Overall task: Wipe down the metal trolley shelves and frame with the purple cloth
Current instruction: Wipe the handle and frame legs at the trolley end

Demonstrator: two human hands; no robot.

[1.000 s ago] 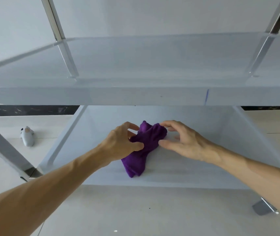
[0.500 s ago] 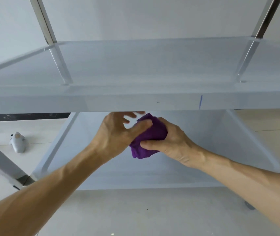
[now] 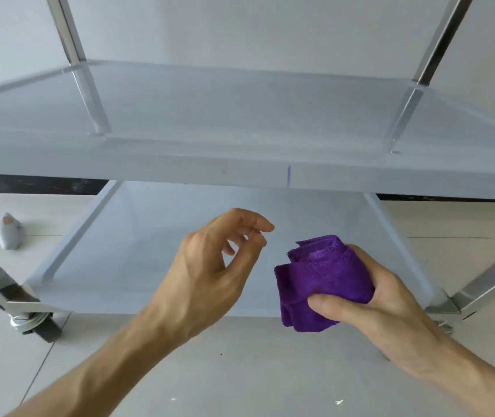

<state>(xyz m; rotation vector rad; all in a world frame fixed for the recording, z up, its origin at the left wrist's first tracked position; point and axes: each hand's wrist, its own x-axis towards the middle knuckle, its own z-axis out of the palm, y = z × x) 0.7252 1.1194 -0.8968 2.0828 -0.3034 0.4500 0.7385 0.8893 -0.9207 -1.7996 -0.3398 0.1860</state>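
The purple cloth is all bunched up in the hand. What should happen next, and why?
Probably press it onto the lower shelf. The right hand grips the purple cloth bunched in the air just above that shelf, touching no metal, and the left hand hangs loose and holds nothing.

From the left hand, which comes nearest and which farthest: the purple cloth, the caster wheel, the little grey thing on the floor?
1. Purple cloth, just right of the left hand, gripped by the right hand.
2. Caster wheel, lower left.
3. Grey thing, far left.

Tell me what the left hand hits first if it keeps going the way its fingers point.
Probably nothing soon: the left hand holds nothing, and its fingers point up and right, over the bottom shelf and under the middle shelf's front edge. Depth is unclear.
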